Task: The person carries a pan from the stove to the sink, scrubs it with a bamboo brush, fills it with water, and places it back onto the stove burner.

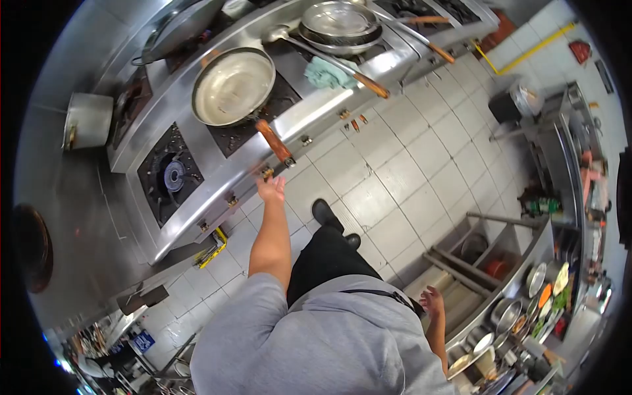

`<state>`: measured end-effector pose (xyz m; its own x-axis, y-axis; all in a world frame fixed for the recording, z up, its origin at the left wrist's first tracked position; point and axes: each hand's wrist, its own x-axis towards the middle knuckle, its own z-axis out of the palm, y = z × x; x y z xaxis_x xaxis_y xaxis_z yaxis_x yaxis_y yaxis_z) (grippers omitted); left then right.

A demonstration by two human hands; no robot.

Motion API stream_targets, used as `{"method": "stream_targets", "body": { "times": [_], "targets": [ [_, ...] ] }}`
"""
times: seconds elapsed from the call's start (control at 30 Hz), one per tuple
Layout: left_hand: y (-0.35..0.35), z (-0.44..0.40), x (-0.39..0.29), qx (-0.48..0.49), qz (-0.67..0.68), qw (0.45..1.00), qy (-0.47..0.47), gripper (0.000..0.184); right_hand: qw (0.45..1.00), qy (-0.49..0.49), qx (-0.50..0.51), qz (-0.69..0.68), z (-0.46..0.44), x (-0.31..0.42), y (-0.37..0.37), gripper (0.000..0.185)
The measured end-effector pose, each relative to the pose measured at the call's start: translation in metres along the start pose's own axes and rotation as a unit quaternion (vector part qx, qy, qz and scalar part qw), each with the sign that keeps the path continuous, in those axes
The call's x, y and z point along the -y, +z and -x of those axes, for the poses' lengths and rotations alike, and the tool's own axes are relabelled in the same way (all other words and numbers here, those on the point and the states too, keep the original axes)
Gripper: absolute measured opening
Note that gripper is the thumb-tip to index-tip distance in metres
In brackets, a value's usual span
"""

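Observation:
My left hand (271, 189) reaches out to the front of the steel stove, its fingers closed at a brass stove knob (266, 172). Just above it, the wooden handle (275, 143) of a wide pan (234, 87) sticks out over the stove's edge. The pan sits on a burner and looks bare inside, with a pale, worn surface. My right hand (432, 301) hangs by my side near the steel counter, fingers apart, holding nothing.
A bare burner (174, 176) lies left of the pan. Further right are stacked pans (341, 23), a ladle (316, 49) and a green cloth (329, 71). A pot (88, 120) stands at far left. Metal bowls (506, 315) and food line the counter at lower right.

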<state>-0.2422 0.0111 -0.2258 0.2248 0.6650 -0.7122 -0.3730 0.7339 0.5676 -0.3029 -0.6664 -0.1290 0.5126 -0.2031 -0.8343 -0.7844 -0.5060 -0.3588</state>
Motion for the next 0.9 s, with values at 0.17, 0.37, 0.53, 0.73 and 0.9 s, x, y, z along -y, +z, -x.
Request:
{"method": "stream_targets", "body": {
  "times": [0.17,0.37,0.53,0.73,0.9],
  "targets": [
    [0.005,-0.045,0.014,-0.002,0.043,0.999,-0.033,0.058,0.999,0.043,-0.009,0.008,0.045,-0.057,-0.004,0.044],
    [0.006,-0.022,0.011,0.007,0.048,0.997,-0.055,0.062,0.999,0.043,0.008,-0.028,0.058,-0.099,0.004,0.046],
    [-0.028,0.016,0.056,-0.021,-0.204,0.977,-0.059,0.055,0.994,0.062,0.011,-0.089,0.044,-0.088,0.017,0.049],
    [-0.104,0.073,0.164,0.557,-0.746,0.347,-0.109,0.060,0.993,-0.017,0.007,-0.117,0.028,-0.054,0.033,0.042],
    [0.010,0.087,0.152,0.443,-0.810,0.310,-0.226,0.056,0.995,-0.043,-0.048,-0.082,0.027,-0.027,0.039,0.047]
  ]
}}
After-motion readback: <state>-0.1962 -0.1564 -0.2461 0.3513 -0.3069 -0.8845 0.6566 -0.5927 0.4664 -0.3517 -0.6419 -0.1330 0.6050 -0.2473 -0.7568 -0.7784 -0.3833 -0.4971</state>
